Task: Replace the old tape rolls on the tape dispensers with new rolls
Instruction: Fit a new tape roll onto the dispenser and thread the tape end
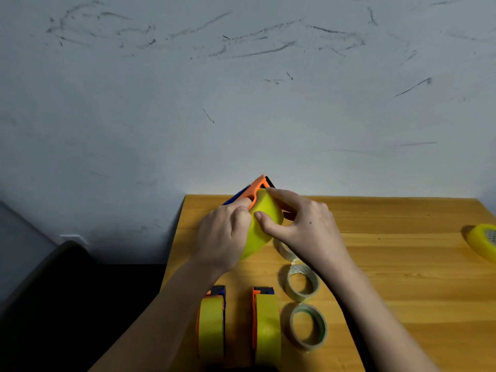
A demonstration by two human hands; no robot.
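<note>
Fingers of both hands (222, 232) (303, 224) grasp yellow tape roll (261, 232) on orange dispenser (255, 190); no legible writing.

A pale grey-white wall (241, 103) fills the upper field, marked with dark scuffs and streaks (densest near the top). A wooden table (402, 264) with light grain abuts the wall along its far edge. Left of the table lies deep shadow containing a dark, curved chair back (53, 267).
</note>
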